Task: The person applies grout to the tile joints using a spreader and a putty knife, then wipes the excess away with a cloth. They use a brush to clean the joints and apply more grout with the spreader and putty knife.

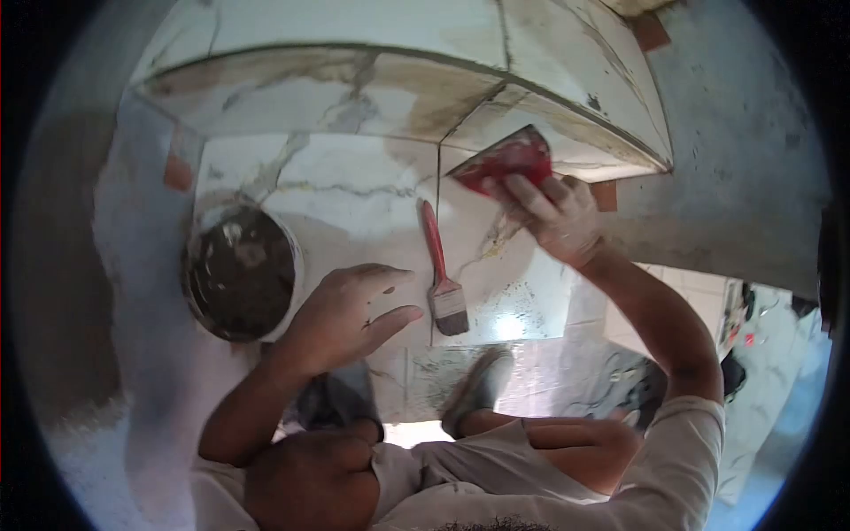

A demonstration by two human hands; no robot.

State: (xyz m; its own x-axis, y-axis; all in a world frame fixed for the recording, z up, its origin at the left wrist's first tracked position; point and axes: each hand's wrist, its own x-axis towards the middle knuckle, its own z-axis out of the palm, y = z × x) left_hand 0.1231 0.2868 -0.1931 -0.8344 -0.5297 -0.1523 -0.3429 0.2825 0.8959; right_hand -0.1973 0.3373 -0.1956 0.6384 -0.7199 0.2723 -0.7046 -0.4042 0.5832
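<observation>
Clamping a red scraper [506, 159] at one o'clock on the step [398, 88] joint, the right hand [560, 217] seems midway through grouting, smears unwiped, while the left hand [350, 314] hovers spread open beside the brush [440, 265].

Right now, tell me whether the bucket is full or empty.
Not empty: the bucket holds dark mix below its rim; how deep, cannot tell.

Red scraper [509, 159] in my right hand [558, 217]. Brush [440, 265]: red handle, dark bristles. Tiles [354, 190] white, grey-brown veining.
</observation>
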